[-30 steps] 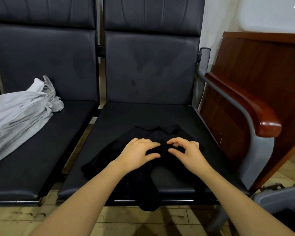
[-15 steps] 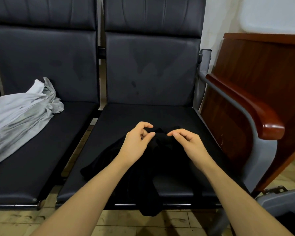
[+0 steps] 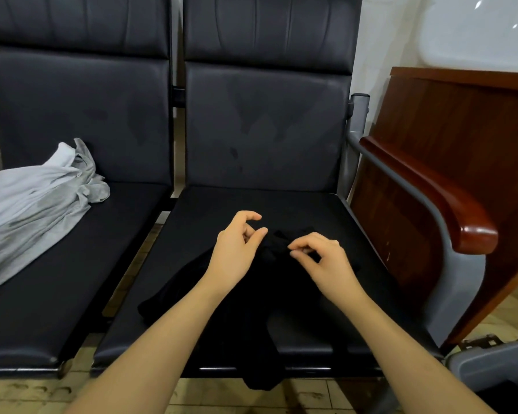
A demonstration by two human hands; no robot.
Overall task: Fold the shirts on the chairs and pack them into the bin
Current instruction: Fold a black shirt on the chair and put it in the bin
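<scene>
Black shirt (image 3: 240, 297) crumpled on right chair seat (image 3: 305, 210), one end hanging over front edge toward tiled floor (image 3: 150, 392). Hard to separate from dark seat; outline partly unclear.

Head view: left hand (image 3: 237, 252) above shirt's far end, thumb and index curled toward each other, small gap between tips; other fingers curled behind. Whether pinching fabric: cannot tell, dark cloth against dark seat. Right hand (image 3: 320, 258) just beside it, fingers bent, thumb meeting fingertips in a pinch over shirt; cloth between them not clearly visible, cannot tell. Hands close, not touching. Both forearms bare, reaching in from bottom edge.

Grey-white shirt (image 3: 33, 210) bunched on left chair seat (image 3: 81, 270), well apart from hands, running off left edge. Wooden armrest (image 3: 431, 198) on right chair's side, brown wooden panel (image 3: 467, 138) behind. Grey bin (image 3: 491, 363) corner at lower right, contents hidden.
</scene>
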